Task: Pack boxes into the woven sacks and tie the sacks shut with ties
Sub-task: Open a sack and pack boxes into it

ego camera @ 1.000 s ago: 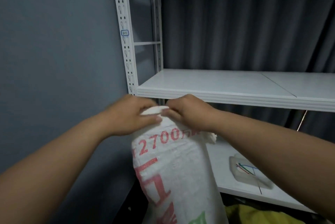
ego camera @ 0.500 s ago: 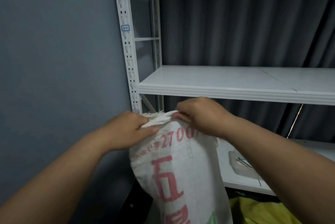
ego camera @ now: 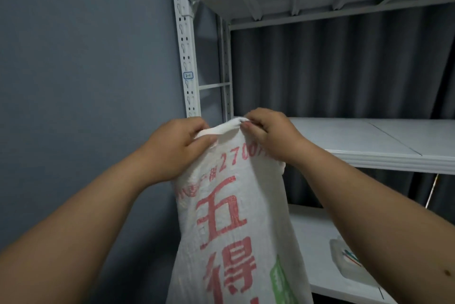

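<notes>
Your left hand [ego camera: 176, 146] grips the left side of the woven sack [ego camera: 236, 217] mouth, fingers curled behind the top edge and thumb pressed on the front. The sack hangs upright between your arms, in front of the white shelving, red print facing you. Your right hand [ego camera: 268, 135] pinches the mouth's right side, fingertips bunching fabric at the top. Step looks like gathering the mouth before tying; can't tell what's inside. Next move calls for twisting the neck tight, then one hand fetching a tie, likely from the clear tray [ego camera: 349, 261] on the lower shelf [ego camera: 317, 242]. Versus half a second ago: sack lifted higher, more print showing, both grips unchanged.
</notes>
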